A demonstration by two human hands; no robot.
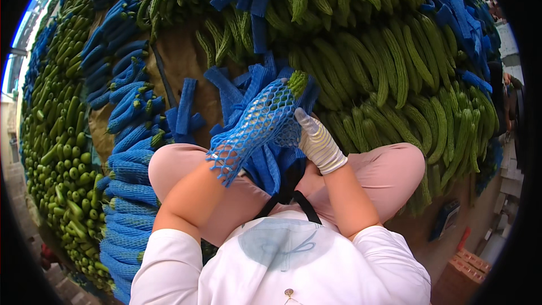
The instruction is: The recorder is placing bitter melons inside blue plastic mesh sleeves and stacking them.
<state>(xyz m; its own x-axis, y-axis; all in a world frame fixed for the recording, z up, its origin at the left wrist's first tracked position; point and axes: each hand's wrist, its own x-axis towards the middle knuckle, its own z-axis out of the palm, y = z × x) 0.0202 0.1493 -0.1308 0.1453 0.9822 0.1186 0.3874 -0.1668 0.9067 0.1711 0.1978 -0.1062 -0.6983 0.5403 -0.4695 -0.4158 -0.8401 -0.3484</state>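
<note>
My left hand (pixel 262 110), in a white glove, is inside a stretched blue foam net sleeve (pixel 234 146) that reaches back over my wrist. Its fingers close around a bitter gourd (pixel 297 83), whose bumpy green end pokes out of the net; the rest of the gourd is hidden. My right hand (pixel 320 142), in a striped white glove, grips the net-covered bundle from the right with its thumb on top; its other fingers are mostly out of sight. Loose blue foam net sleeves (pixel 248 87) lie piled beneath and beyond my hands.
Long green bitter gourds (pixel 389 68) lie in stacked rows ahead and to the right. Gourds in blue nets (pixel 132 192) are stacked along my left, with shorter green vegetables (pixel 68 164) beyond. Brown paper (pixel 186 51) shows ahead. A red crate (pixel 468 265) stands at the lower right.
</note>
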